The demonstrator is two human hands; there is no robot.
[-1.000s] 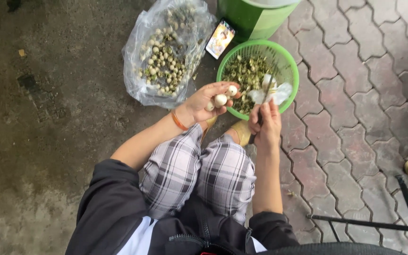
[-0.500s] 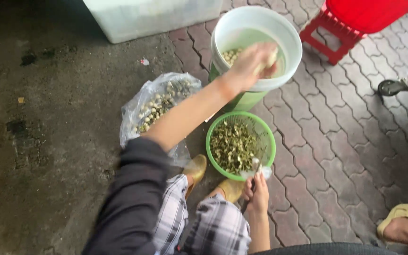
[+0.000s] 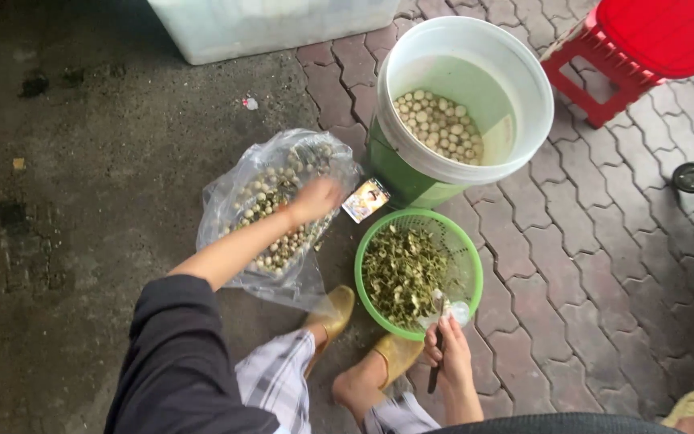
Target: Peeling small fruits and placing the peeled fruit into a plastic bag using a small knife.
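Left hand (image 3: 315, 201) reaches out over the clear plastic bag (image 3: 226, 201) lying open on the ground, arm extended forward and to the left, forearm bare, dark sleeve at the upper arm. The hand is motion-blurred; it sits at the top of the heap of small round pale seeds (image 3: 271, 201) in the bag. Cannot tell whether its grip is closed on a seed or spread open.

Right hand (image 3: 447, 358) stays low near the knee, at the near rim of the green basket (image 3: 471, 265). Grip is clenched around a thin dark-handled tool (image 3: 435, 370), probably a small knife, held roughly upright with its upper end toward the basket.

Handling judgement: the seeds look small, light, hard and smooth, so likely to roll or slip; best pinched singly between thumb and fingertips, or scooped several at once. The bag is thin, soft and crinkled; it would collapse if pulled at one edge, so the seeds are better taken from its open mouth.

Surroundings: the basket holds greenish peelings. The white bucket (image 3: 524, 72) behind it holds a layer of pale peeled seeds. A small printed packet (image 3: 365, 201) lies between bag and bucket. A red plastic stool (image 3: 652, 40) stands at upper right on the brick paving.
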